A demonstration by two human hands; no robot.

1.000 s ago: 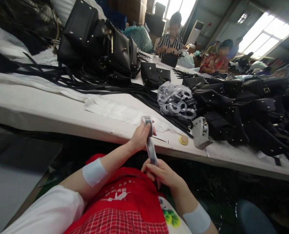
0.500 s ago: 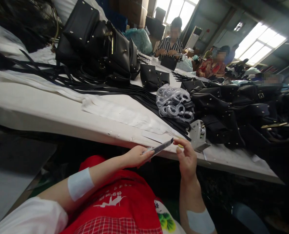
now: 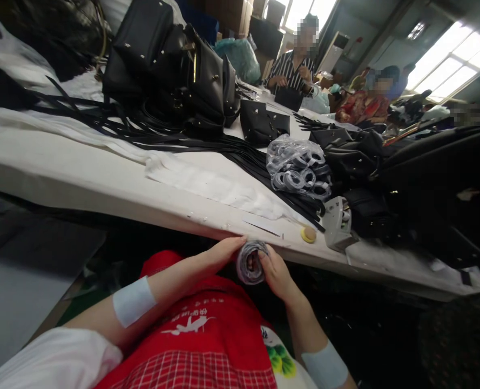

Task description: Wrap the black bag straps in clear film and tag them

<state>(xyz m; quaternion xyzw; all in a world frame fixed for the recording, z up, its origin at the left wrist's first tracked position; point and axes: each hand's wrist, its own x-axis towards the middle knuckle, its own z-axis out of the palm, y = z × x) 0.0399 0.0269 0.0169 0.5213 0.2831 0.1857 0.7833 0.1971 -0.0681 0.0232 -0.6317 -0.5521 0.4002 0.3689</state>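
Note:
A black strap coil wrapped in clear plastic (image 3: 243,270) is held in front of my red apron, just off the table's near edge. My left hand (image 3: 228,250) grips the coil's upper left side. On the other side my right hand (image 3: 279,273) holds it, thumb against the rolled layers. Some fingertips show through the coil's round opening; the other fingers are hidden behind it. Just beyond my hands, a thin flat strip (image 3: 262,224) and a yellow-rimmed round disc (image 3: 308,234) lie on the white table (image 3: 207,219).
A clear bag of similar coils (image 3: 298,167) sits farther in, beside long black straps (image 3: 240,151). A grey tape dispenser (image 3: 337,222) stands right of the disc. Black handbags (image 3: 203,81) are piled at left and right. A person in stripes (image 3: 290,73) works across the table.
The strap was a flat, edge-on piece in my left hand, with my right hand apart from it. Now its round face shows and both hands hold it. The yellow-rimmed disc is uncovered.

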